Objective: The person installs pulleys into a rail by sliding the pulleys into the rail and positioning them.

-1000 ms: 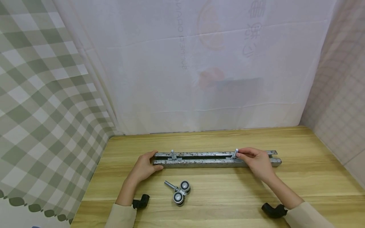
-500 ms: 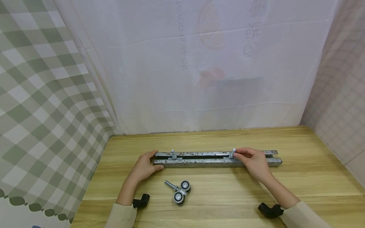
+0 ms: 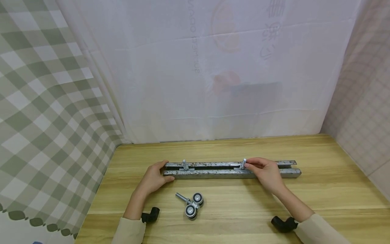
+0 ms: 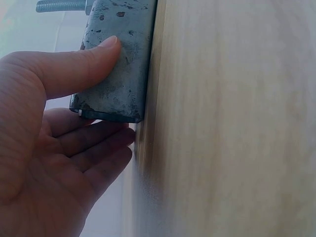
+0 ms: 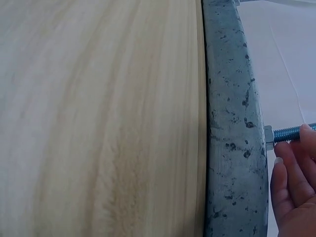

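Observation:
A worn metal channel track [image 3: 213, 174] lies across the table, its slot facing up. My left hand [image 3: 154, 179] grips the track's left end; in the left wrist view the thumb [image 4: 84, 69] lies on the front wall, with the other fingers behind the end. Two threaded bolts stand up from the slot. The left bolt [image 3: 185, 165] stands free near my left hand. My right hand [image 3: 267, 173] pinches the right roller bolt [image 3: 243, 163] between thumb and fingers; the right wrist view shows its nut and thread [image 5: 287, 134]. Any wheels under these bolts are hidden inside the track.
A loose roller trolley [image 3: 193, 205] with a threaded bolt lies on the wooden table [image 3: 234, 217] in front of the track. Black angled pieces [image 3: 284, 224] sit at both sleeves. White cloth [image 3: 182, 84] hangs behind, with checked cloth [image 3: 45, 101] at the left.
My right hand has slid the right roller bolt leftward along the slot, in steps across the frames. The left hand, the left bolt and the loose trolley have stayed in place.

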A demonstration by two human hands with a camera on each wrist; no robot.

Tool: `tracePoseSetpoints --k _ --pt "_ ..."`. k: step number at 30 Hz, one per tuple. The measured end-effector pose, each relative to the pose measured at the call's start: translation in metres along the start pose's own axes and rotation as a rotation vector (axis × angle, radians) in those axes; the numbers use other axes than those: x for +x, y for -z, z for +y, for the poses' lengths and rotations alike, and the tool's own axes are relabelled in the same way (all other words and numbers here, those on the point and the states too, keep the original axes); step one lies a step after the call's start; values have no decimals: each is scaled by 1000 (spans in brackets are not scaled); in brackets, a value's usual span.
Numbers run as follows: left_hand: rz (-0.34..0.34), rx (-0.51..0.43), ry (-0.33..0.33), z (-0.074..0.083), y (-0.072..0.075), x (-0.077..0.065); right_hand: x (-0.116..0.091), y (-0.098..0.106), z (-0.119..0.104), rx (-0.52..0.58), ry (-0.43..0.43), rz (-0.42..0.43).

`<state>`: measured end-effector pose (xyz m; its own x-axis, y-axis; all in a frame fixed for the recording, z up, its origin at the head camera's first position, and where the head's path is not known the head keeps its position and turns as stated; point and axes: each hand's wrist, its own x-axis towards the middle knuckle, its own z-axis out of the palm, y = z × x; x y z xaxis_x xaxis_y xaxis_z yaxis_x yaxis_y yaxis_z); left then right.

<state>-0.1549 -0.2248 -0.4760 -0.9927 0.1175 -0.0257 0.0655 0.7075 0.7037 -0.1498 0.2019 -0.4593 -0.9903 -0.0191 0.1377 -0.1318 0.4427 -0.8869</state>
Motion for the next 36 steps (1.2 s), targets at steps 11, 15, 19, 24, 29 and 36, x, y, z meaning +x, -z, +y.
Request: tracePoseSetpoints --k 11,15,19,24,29,36 --pt "0 -1 -13 0 1 1 3 -7 -9 15 -8 -34" --pt "-7 -9 -11 0 1 2 2 -9 -12 31 -10 -43" --pt "-7 -3 -14 -1 0 2 3 -13 -12 34 -10 -52" --pt "-6 -3 -12 -2 0 2 5 -17 -11 43 -19 -61" --pt "-12 -12 -4 -1 0 1 7 -21 -11 50 -15 -61" --pt "-18 -9 -5 -2 0 1 7 -25 -14 64 -17 -62"
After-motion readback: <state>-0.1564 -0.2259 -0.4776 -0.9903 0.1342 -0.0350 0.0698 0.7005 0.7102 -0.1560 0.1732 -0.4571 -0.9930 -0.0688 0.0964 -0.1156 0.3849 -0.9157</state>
